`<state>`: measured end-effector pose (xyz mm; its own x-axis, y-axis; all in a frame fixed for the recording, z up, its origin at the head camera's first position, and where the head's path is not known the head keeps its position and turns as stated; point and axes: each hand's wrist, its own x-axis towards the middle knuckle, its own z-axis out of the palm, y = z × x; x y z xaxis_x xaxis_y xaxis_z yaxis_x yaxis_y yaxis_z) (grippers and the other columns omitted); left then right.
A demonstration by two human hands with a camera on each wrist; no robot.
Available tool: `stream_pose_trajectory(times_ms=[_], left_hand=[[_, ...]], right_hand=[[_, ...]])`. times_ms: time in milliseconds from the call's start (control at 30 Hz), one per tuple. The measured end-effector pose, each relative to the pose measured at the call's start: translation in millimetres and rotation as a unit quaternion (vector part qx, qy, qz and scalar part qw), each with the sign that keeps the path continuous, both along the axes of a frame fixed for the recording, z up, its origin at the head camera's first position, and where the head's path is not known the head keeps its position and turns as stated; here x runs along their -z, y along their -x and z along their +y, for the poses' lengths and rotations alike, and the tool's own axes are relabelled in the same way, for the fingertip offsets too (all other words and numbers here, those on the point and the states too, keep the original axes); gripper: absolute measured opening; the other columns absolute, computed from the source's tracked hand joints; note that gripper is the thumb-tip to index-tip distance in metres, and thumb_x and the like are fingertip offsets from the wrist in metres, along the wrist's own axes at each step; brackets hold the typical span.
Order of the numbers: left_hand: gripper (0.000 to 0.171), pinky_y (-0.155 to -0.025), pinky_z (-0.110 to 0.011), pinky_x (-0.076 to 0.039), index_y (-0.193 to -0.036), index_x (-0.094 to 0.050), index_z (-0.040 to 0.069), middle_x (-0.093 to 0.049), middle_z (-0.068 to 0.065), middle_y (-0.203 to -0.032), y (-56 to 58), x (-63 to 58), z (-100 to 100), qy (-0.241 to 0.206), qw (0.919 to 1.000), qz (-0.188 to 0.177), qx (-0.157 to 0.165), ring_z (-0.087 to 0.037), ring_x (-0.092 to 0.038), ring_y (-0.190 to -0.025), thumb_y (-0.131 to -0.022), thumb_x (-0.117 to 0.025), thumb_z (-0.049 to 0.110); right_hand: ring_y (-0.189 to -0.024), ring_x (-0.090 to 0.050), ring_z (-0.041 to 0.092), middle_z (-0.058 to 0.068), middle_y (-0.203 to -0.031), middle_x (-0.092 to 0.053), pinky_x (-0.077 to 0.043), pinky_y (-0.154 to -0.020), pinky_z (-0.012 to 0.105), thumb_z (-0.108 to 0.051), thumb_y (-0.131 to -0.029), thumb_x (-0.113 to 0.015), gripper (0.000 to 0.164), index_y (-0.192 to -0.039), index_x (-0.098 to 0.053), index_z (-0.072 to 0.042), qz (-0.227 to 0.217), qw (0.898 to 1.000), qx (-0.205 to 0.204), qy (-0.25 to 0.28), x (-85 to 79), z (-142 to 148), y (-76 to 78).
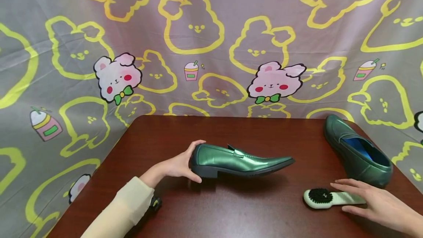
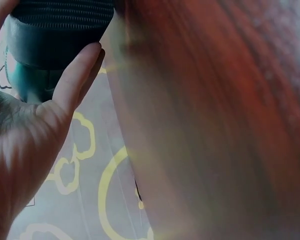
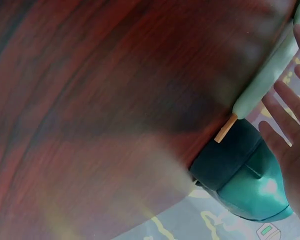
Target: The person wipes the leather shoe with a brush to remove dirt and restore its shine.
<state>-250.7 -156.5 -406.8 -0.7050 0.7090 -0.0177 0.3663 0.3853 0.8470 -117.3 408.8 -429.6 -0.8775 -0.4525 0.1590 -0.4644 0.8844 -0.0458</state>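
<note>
A metallic green loafer (image 1: 231, 161) with a black sole stands side-on in the head view, toe to the right. My left hand (image 1: 180, 164) grips its heel end, fingers over the back and thumb low by the heel block. The left wrist view shows the ridged heel (image 2: 60, 45) between thumb and fingers. At the right lies a shoe brush (image 1: 320, 195), black bristles up, with a pale green handle (image 3: 267, 75). My right hand (image 1: 380, 201) is at the handle, fingers spread and straight, not wrapped round it.
A second green loafer (image 1: 357, 150) with a blue lining sits at the right edge of the brown table (image 1: 172, 131), just beyond the brush. A patterned cloth (image 1: 211, 47) hangs behind and along the sides. An orange loop (image 3: 225, 128) sticks out from the brush handle's end.
</note>
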Motion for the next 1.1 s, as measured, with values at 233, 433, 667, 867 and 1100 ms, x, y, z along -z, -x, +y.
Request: stream_pose_trajectory(times_ms=[233, 433, 667, 867, 1100], left_hand=[[0.113, -0.1, -0.044, -0.034, -0.149, -0.01, 0.026, -0.032, -0.01, -0.139, -1.2, -1.5, 1.1, -0.004, 1.0, 0.003, 0.0, -0.026, -0.042, -0.121, -0.07, -0.089, 0.019], [0.115, -0.1, -0.044, -0.035, -0.15, -0.008, 0.024, -0.029, -0.011, -0.14, -2.1, -1.1, 0.5, -0.003, 1.0, 0.001, -0.003, -0.027, -0.041, -0.121, -0.07, -0.089, 0.021], [0.116, -0.1, -0.043, -0.036, -0.15, -0.004, 0.023, -0.029, -0.012, -0.14, -1.8, 1.3, 0.5, -0.007, 1.0, 0.003, 0.0, -0.027, -0.042, -0.121, -0.071, -0.089, 0.02], [0.115, -0.1, -0.044, -0.035, -0.15, -0.005, 0.019, -0.029, -0.011, -0.14, -0.1, -0.5, 1.7, -0.003, 1.0, 0.001, -0.001, -0.026, -0.042, -0.121, -0.071, -0.088, 0.018], [0.113, -0.1, -0.045, -0.035, -0.149, -0.006, 0.023, -0.029, -0.01, -0.14, -3.1, -0.1, 1.0, 0.008, 0.9999, -0.004, -0.012, -0.027, -0.041, -0.122, -0.071, -0.088, 0.019]], right_hand=[[-0.08, -0.053, -0.004, -0.018, -0.1, -0.055, -0.043, -0.056, 0.022, -0.041, -0.076, -0.08, 0.035, -0.107, -0.072, -0.028, 0.015, 0.997, -0.054, 0.051, 3.6, 0.2, 6.6], [-0.076, -0.048, -0.006, -0.023, -0.095, -0.052, -0.039, -0.055, 0.02, -0.035, -0.077, -0.08, 0.028, -0.103, -0.072, -0.03, -0.006, 0.993, -0.079, 0.092, 1.7, -2.7, 11.8], [-0.078, -0.051, -0.004, -0.022, -0.096, -0.054, -0.041, -0.058, 0.02, -0.032, -0.082, -0.077, 0.025, -0.106, -0.072, -0.027, -0.055, 0.986, -0.09, 0.126, -0.5, -4.5, 12.5], [-0.078, -0.054, -0.004, -0.021, -0.097, -0.055, -0.041, -0.061, 0.014, -0.027, -0.079, -0.08, 0.03, -0.108, -0.072, -0.027, -0.008, 0.987, -0.093, 0.129, -10.9, -12.3, 11.0], [-0.074, -0.051, -0.003, -0.019, -0.096, -0.056, -0.038, -0.059, 0.01, -0.016, -0.069, -0.087, 0.039, -0.105, -0.073, -0.022, 0.053, 0.984, -0.095, 0.143, -37.6, -26.6, 16.0]])
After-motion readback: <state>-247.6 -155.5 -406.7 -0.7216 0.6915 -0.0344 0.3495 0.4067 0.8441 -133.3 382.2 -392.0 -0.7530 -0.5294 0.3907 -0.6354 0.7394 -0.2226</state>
